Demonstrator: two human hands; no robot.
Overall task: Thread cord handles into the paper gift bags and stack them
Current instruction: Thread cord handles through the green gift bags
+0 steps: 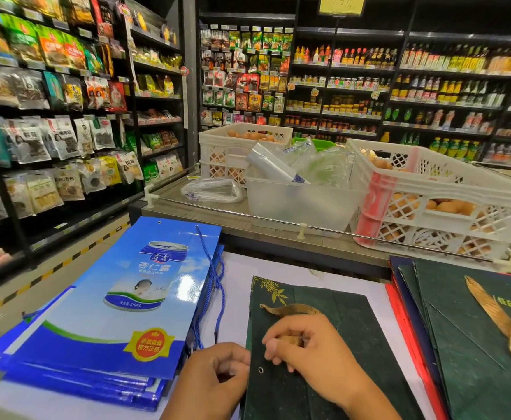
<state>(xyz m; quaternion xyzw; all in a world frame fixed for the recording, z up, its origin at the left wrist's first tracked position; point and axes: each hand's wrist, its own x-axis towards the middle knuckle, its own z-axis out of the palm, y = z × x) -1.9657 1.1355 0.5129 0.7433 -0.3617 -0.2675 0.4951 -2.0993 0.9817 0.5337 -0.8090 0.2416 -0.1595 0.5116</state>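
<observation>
Dark green gift bag (323,344) lies flat on the white tabletop (236,286), between a stack of blue bags (108,322) on the left and a fanned pile of green bags (472,328) on the right. Right hand (302,344) rests on the green bag, fingers curled, pinching a gold ribbon handle (290,309). Left hand (217,374) grips the bag's left edge beside an eyelet hole (260,370). Blue cords (214,277) trail off the blue stack.
</observation>
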